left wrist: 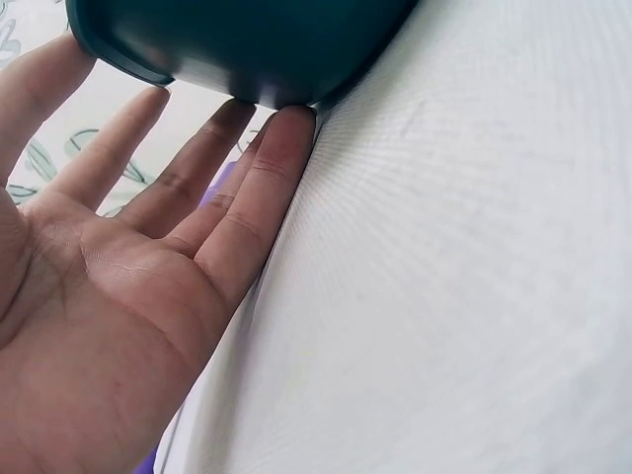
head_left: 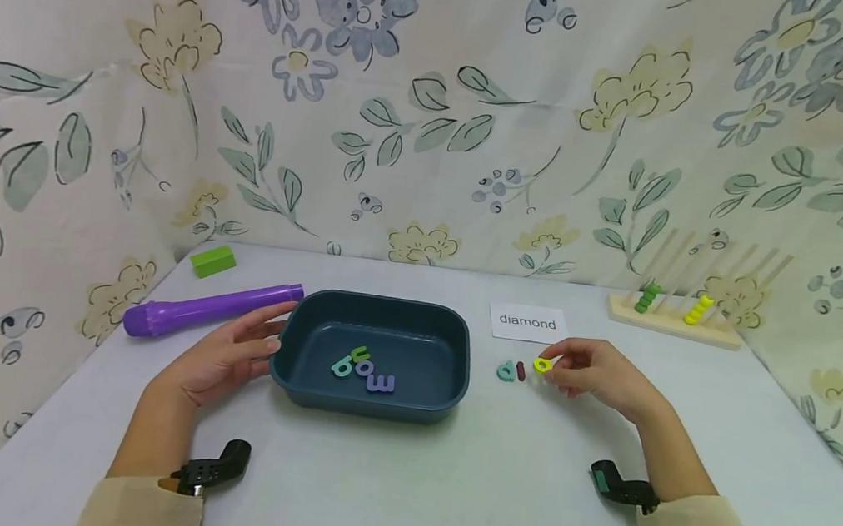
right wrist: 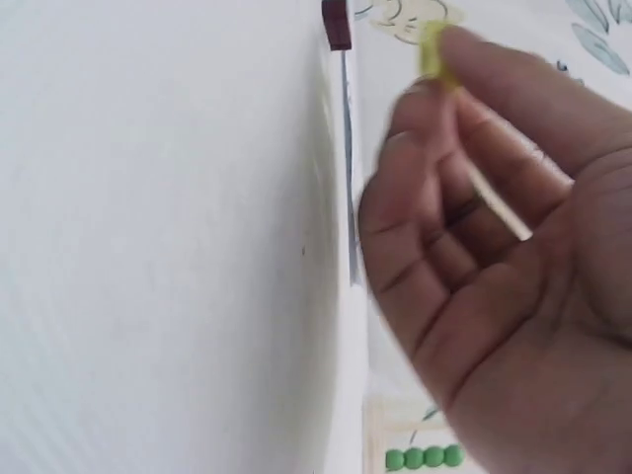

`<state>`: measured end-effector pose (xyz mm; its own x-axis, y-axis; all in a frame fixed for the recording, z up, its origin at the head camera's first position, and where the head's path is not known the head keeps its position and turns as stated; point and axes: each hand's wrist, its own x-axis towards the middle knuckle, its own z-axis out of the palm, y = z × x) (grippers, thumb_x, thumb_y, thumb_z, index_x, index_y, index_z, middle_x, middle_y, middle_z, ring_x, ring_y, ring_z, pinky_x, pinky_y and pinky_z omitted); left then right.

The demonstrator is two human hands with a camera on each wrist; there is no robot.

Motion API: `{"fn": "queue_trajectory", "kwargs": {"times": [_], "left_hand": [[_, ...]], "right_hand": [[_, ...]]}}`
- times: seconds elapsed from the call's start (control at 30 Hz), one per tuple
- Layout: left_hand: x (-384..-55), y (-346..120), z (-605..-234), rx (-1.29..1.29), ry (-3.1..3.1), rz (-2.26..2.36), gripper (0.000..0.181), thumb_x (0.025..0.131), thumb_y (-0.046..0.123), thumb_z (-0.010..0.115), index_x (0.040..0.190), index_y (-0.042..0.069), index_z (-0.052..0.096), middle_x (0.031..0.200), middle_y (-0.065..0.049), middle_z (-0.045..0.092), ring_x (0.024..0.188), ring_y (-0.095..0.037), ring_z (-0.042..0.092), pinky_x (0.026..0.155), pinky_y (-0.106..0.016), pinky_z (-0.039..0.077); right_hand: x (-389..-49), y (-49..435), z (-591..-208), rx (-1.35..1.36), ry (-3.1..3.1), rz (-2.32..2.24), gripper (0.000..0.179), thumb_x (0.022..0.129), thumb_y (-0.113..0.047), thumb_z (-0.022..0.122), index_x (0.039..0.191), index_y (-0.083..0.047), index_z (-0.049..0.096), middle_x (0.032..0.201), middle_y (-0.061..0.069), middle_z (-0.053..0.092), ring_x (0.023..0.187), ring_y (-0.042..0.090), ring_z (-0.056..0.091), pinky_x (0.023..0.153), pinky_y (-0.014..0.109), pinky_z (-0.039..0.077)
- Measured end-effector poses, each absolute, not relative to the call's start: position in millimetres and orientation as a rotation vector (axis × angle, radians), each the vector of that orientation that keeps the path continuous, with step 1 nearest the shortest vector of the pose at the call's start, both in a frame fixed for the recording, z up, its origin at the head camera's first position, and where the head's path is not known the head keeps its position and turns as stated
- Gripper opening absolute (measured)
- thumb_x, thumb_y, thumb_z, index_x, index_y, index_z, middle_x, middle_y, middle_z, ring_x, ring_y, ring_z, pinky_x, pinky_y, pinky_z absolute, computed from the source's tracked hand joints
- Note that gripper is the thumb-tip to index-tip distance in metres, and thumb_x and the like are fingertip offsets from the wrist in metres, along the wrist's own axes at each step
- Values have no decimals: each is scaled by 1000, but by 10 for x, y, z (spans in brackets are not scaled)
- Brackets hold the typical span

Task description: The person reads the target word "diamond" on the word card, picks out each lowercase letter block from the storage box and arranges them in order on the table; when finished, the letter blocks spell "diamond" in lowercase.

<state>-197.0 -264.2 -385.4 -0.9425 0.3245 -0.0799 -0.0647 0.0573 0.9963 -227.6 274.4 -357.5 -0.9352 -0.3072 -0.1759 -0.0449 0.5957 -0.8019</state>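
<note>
A yellow plastic letter [head_left: 542,365] is pinched between the thumb and fingertips of my right hand [head_left: 585,371], close over the table; the pinch shows in the right wrist view too. To its left, a teal letter [head_left: 506,371] and a dark red letter i [head_left: 521,371] lie side by side below a white card [head_left: 528,323] printed "diamond". With fingers extended, my left hand [head_left: 229,355] touches the left end of a dark blue tray [head_left: 367,405]. Inside the tray lie several letters, including a purple m [head_left: 381,383], a green n [head_left: 360,354] and a mint letter [head_left: 341,366].
A purple toy microphone [head_left: 210,311] lies behind my left hand, with a green block [head_left: 213,261] beyond it. At the back right stands a wooden peg rack [head_left: 676,321] with green and yellow beads. Floral cloth [head_left: 433,130] hangs behind the white table [head_left: 402,487].
</note>
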Motion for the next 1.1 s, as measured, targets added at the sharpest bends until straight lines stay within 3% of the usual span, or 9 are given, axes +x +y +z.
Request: {"fn": "queue_trajectory", "kwargs": {"times": [1.1], "left_hand": [[-1965, -2642, -3843, 265, 2062, 1953, 68, 104, 18, 61, 164, 20, 29, 169, -19, 24, 127, -5, 59, 99, -29, 56]], "right_hand": [[-2373, 2657, -3717, -301, 2585, -1121, 33, 92, -14, 76, 123, -4, 70, 88, 6, 60, 75, 20, 56, 62, 27, 50]]}}
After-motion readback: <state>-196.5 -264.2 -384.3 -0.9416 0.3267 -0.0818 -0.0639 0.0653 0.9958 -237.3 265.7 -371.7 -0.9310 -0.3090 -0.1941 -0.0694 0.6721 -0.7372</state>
